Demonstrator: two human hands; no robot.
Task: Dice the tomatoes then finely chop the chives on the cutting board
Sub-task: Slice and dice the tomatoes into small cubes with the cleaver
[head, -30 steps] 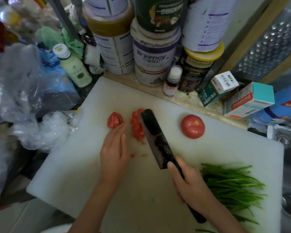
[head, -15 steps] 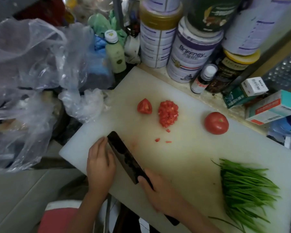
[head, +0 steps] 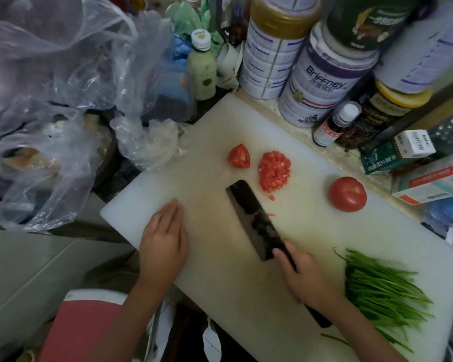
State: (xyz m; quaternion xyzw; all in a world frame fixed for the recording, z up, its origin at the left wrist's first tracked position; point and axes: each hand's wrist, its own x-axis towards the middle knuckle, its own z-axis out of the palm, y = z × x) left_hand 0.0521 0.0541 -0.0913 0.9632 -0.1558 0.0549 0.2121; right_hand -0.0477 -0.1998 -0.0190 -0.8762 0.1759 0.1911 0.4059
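Note:
A white cutting board carries a pile of diced tomato, a tomato wedge to its left, and a whole tomato to its right. A bunch of green chives lies at the board's near right. My right hand grips the handle of a dark cleaver, whose blade tip reaches just below the diced pile. My left hand rests flat on the board's near left edge, fingers straight, apart from the knife.
Clear plastic bags crowd the left side. Tall tins, a small bottle and a green drink bottle line the back. Medicine boxes sit at the back right. A grey tiled ledge lies below the board.
The cleaver has swung from the board's near left back up toward the diced pile. My left hand has let go of the blade's side and lies flat on the board.

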